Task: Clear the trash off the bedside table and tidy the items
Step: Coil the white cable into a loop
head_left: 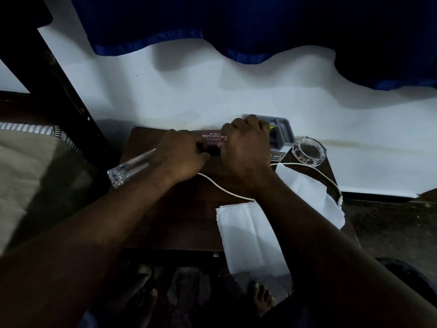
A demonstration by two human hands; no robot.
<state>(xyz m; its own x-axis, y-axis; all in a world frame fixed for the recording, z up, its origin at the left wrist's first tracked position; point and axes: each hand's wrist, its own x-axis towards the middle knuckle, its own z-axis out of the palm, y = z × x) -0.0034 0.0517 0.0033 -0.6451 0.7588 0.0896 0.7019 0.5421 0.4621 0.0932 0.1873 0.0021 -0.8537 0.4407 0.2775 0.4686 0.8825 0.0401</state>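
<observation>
Hands (212,150) grip maroon spectacle case (214,138) (rigid, oblong).

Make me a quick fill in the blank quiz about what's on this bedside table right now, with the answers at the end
1. Both hands, left hand and right hand, grip a maroon case printed with the words Prince ____.
2. The clear glass ashtray sits near the table's ____ edge.
3. A thin white ____ runs across the dark table between the wrists.
4. Two sheets of white ____ hang over the table's edges.

Answers: Opticals; right; cable; paper
</observation>
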